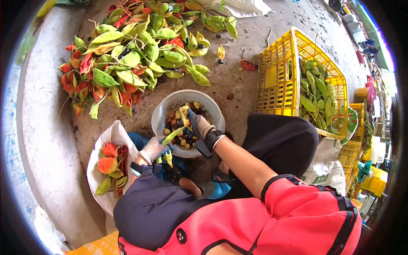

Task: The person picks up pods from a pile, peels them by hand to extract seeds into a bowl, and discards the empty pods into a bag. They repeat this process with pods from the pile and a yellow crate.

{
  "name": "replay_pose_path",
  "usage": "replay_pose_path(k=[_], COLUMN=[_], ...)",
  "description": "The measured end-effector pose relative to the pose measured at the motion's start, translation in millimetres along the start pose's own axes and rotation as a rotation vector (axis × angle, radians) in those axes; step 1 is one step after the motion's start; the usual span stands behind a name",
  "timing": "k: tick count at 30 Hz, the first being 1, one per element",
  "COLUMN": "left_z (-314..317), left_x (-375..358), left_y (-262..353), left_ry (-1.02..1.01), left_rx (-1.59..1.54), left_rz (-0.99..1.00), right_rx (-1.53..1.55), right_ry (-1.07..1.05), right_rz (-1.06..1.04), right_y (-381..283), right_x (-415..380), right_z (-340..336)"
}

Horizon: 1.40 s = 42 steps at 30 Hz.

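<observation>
My left hand, in a pale glove with blue-grey fingertips, is closed round green seed pods at the near left rim of a whitish bowl. Part of a pod hangs below its fingers. Over the bowl, my right hand, gloved the same way, has its fingers closed at a yellowish split pod; the fingertips are partly hidden. Round tan, reddish and dark seeds lie inside the bowl. A white sack beside my left knee holds red and green pod husks.
A large heap of green and red pods lies on the concrete floor beyond the bowl. To the right, a tilted yellow crate contains green pods. More yellow crates stand at the far right. A raised ledge runs along the left.
</observation>
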<state>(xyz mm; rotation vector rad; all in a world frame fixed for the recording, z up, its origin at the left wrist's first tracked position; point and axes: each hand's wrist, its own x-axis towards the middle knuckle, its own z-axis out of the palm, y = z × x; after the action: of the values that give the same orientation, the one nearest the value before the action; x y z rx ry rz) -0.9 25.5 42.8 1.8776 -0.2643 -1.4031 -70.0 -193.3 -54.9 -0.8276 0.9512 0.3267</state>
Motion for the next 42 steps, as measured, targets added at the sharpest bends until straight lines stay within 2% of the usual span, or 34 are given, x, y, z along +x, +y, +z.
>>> replay_pose_path(k=[2, 3, 5, 7, 8, 11, 12, 13, 14, 15, 16, 19, 20, 23, 24, 26, 29, 32, 34, 35, 37, 39, 40, 41, 42], left_z=[-11.5, -22.9, -24.1, -19.5, -13.4, 5.6, 11.5, 18.2, 9.0, 11.2, 9.0, 9.3, 6.4, 13.1, 17.2, 24.2, 29.7, 32.0, 31.9, 31.9, 31.5, 33.3, 34.6, 35.8, 35.5], left_x=[-7.7, -16.6, -10.6, -8.6, 15.2, 71.1, 82.2, 77.8, 83.1, 101.8, 101.1, 86.3, 79.2, 73.5, 73.0, 73.4, 71.7, 70.3, 69.4, 68.6, 66.7, 64.4, 64.2, 65.1, 65.2], left_y=[-14.8, -24.5, -29.7, -40.4, -55.1, -86.2, -87.3, -68.8, -81.7, -108.2, -105.3, -102.7, -99.8, -95.3, -93.1, -90.6, -87.1, -84.3, -81.3, -79.5, -77.8, -76.0, -75.3, -74.9, -74.0], left_ry=[-0.030, -0.033, -0.006, 0.037, 0.070, 0.177, 0.216, 0.180, 0.221, 0.164, 0.108, 0.000, -0.016, -0.011, -0.006, 0.008, 0.017, 0.021, 0.023, 0.025, 0.029, 0.031, 0.032, 0.031, 0.030], left_rx=[-0.331, -0.539, -0.660, -0.801, -0.762, -0.683, -0.685, -0.815, -0.030, -0.248, -0.415, -0.625, -0.630, -0.751, -0.768, -0.786, -0.791, -0.799, -0.796, -0.799, -0.803, -0.803, -0.804, -0.806, -0.810], left_rz=[-0.129, -0.091, -0.048, -0.011, 0.005, 0.058, 0.082, 0.059, 0.187, 0.268, 0.185, 0.212, 0.180, 0.123, 0.120, 0.121, 0.135, 0.144, 0.153, 0.157, 0.161, 0.161, 0.161, 0.163, 0.171], right_rx=[0.182, 0.067, -0.007, -0.388, -0.574, -0.999, -0.890, -0.885, -0.918, -0.948, -1.011, -1.005, -1.078, -0.943, -0.751, -0.125, -0.710, -0.589, -0.570, -0.684, -0.915, -0.509, -0.421, -0.707, -0.712], right_ry=[0.087, 0.030, 0.160, 0.156, 0.151, 0.114, 0.061, 0.022, 0.054, 0.086, 0.083, -0.057, -0.123, -0.216, -0.279, -0.513, -0.427, -0.530, -0.579, -0.551, -0.495, -0.468, -0.584, -0.521, -0.499], right_rz=[0.044, -0.084, -0.028, 0.029, -0.056, -0.543, -0.529, -0.553, -0.537, -0.522, -0.478, -0.618, -0.620, -0.515, -0.434, -0.106, -0.300, -0.445, -0.387, -0.413, -0.462, 0.121, 0.072, 0.058, -0.071], right_y=[-14.8, -28.4, -40.7, -39.6, -30.9, 16.0, 12.0, 15.8, 16.4, 2.6, 3.6, 15.7, 24.4, 21.4, 47.4, 68.6, 32.2, 41.4, 41.9, 42.4, -13.4, -19.3, -27.8, -39.8, -36.3], right_x=[-10.1, -20.0, -12.8, -35.8, -42.3, -39.3, -55.0, -55.5, -60.1, -75.0, -68.6, -56.9, -44.9, -44.0, -14.7, 9.5, -30.2, -21.4, -5.4, -6.1, -67.2, -49.8, -58.0, -61.5, -60.2], right_z=[-4.2, -18.3, -10.9, 11.6, 19.2, 32.1, 42.4, 48.6, 45.0, 50.5, 46.1, 34.0, 26.5, 22.0, 9.8, -5.7, -8.0, -20.6, -21.4, -31.2, -5.2, -3.3, 0.3, 7.7, 8.5])
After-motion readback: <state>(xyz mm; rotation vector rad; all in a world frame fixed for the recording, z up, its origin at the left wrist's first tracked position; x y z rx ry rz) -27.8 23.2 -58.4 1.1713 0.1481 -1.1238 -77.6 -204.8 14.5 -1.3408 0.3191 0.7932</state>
